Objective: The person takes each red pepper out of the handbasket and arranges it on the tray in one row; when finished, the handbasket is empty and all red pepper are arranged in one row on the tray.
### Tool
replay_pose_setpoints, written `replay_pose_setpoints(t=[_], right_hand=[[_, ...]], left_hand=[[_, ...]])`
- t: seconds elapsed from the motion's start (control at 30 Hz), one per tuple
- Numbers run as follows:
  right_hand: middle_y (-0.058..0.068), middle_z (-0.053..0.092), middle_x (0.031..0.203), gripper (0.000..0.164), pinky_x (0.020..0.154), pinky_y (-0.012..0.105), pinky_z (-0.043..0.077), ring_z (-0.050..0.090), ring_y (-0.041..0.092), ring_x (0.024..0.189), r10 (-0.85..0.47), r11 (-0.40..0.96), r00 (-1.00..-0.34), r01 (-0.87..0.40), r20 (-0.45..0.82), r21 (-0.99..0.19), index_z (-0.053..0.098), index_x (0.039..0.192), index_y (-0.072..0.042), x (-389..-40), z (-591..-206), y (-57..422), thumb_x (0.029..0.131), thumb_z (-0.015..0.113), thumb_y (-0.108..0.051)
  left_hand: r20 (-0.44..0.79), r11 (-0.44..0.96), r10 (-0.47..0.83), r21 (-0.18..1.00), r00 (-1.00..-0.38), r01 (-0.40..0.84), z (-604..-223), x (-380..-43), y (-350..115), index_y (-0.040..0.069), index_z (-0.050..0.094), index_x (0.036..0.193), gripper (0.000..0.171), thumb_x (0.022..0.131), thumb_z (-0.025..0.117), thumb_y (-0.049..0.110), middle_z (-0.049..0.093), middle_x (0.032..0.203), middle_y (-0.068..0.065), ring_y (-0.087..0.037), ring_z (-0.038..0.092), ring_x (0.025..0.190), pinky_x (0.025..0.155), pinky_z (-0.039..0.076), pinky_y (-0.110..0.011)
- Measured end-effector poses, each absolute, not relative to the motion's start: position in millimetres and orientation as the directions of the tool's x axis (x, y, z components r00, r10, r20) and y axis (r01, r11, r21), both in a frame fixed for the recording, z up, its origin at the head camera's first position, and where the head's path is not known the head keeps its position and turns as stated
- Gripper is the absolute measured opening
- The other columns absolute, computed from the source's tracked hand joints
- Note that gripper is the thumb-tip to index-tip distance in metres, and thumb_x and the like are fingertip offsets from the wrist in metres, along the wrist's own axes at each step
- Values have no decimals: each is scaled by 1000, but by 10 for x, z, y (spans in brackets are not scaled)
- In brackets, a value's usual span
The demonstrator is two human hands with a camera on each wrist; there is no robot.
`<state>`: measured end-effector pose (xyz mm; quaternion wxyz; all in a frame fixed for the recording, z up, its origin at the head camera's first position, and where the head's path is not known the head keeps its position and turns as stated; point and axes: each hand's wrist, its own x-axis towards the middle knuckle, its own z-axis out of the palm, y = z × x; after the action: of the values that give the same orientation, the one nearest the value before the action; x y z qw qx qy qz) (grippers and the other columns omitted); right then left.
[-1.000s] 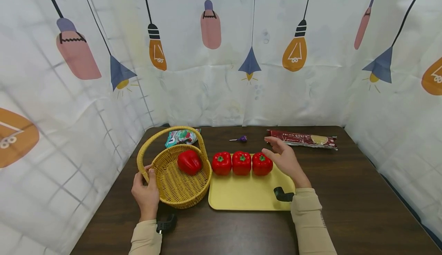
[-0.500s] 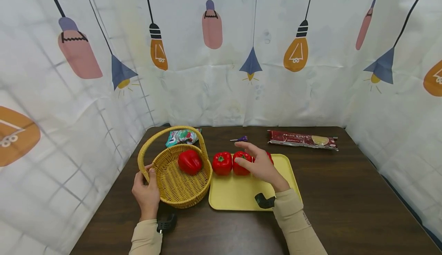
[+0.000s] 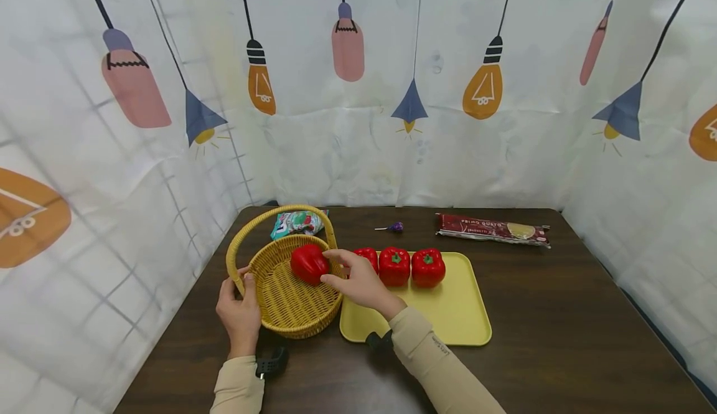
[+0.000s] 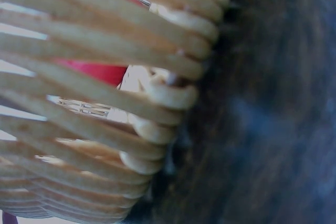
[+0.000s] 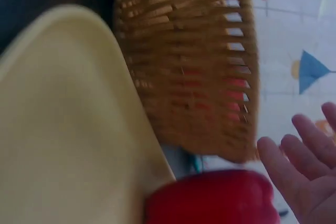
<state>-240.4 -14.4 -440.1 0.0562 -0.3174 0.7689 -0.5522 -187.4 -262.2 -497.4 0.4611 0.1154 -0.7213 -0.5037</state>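
Observation:
A yellow wicker basket point(image 3: 280, 302) stands at the left with one red bell pepper point(image 3: 307, 264) lying in it. My left hand point(image 3: 239, 314) grips its left rim by the foot of the handle; the left wrist view shows the woven wall point(image 4: 100, 82) close up. Over the basket's right rim reaches my right hand point(image 3: 358, 280), fingers spread toward the pepper. Whether the fingertips touch it is unclear. In the right wrist view that hand point(image 5: 310, 177) has extended fingers and an unfilled palm. Three more red bell peppers point(image 3: 394, 268) line the yellow tray point(image 3: 437, 320), the leftmost partly hidden by the hand.
Behind the basket lies a teal snack packet point(image 3: 297, 223). A purple lollipop point(image 3: 395, 227) and a long dark red biscuit packet point(image 3: 493, 230) lie toward the back of the dark wooden table point(image 3: 560, 327). A printed curtain point(image 3: 358, 152) encloses the back and sides.
My right hand has moved left, from beside the rightmost tray pepper, across the row to the basket's right rim. My left hand keeps its grip. The peppers have stayed where they were.

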Motion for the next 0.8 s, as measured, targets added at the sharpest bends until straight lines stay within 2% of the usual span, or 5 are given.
replay_pose_setpoints(t=[0.13, 0.3, 0.57, 0.8], right_hand=[[11, 52, 141, 57, 98, 44, 47, 55, 32, 122, -553, 200, -803, -387, 223, -900, 49, 142, -9, -2428, -4460, -338, 92, 69, -28], [5, 51, 143, 64, 96, 40, 48, 54, 28, 123, -536, 268, -824, -372, 183, -889, 46, 145, -15, -2443, -4499, -502, 90, 70, -34], [0, 47, 145, 75, 86, 36, 53, 54, 23, 118, -486, 340, -861, -345, 151, -875, 39, 149, -20, -2466, -4504, -690, 86, 72, -41], [0, 47, 145, 78, 88, 38, 52, 55, 22, 118, -461, 385, -880, -313, 113, -868, 36, 151, -19, -2526, -4514, -809, 85, 73, -39]], left_hand=[[552, 468, -630, 831, -547, 300, -4939, -1854, -2586, 0, 69, 113, 22, 98, 59, 12, 62, 96, -8, -2, 52, 81, 68, 38, -15], [564, 468, -625, 824, -540, 319, -4856, -1824, -2529, -6, 68, 112, 24, 98, 59, 10, 61, 97, -16, -2, 52, 81, 69, 38, -15], [555, 474, -633, 829, -540, 296, -4968, -1885, -2610, 2, 70, 112, 20, 96, 61, 8, 62, 95, -4, -1, 54, 83, 70, 39, -15], [549, 468, -631, 833, -549, 295, -4998, -1896, -2631, 0, 70, 112, 20, 96, 62, 9, 62, 96, -5, -2, 55, 85, 71, 40, -15]])
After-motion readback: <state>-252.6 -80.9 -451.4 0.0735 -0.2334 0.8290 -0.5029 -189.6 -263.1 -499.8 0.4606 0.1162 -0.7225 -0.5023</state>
